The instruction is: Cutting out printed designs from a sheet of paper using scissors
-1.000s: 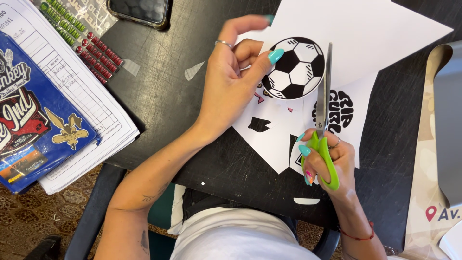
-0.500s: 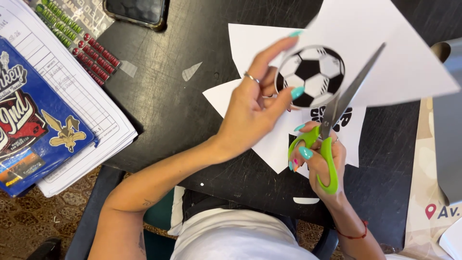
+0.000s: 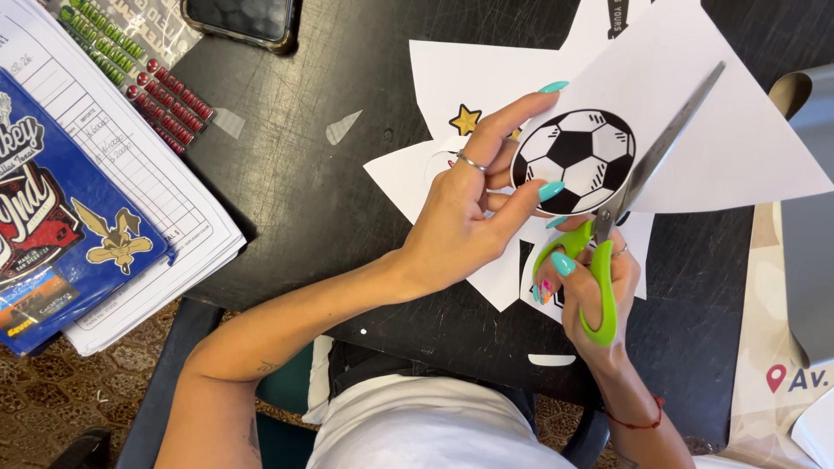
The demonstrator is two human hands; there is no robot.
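left hand [image 3: 465, 221] pinching football printout [image 3: 578, 161], right hand [image 3: 595, 287] apparently scissoring

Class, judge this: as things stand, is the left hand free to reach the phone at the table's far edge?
Probably not at once: the left hand pinches the football paper that the scissors meet. The bare table toward the phone leaves the way clear.

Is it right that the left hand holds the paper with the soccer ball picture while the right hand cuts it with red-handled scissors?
Not quite: the head view shows the scissors have green handles. The left hand holds the soccer ball paper and the right hand cuts.
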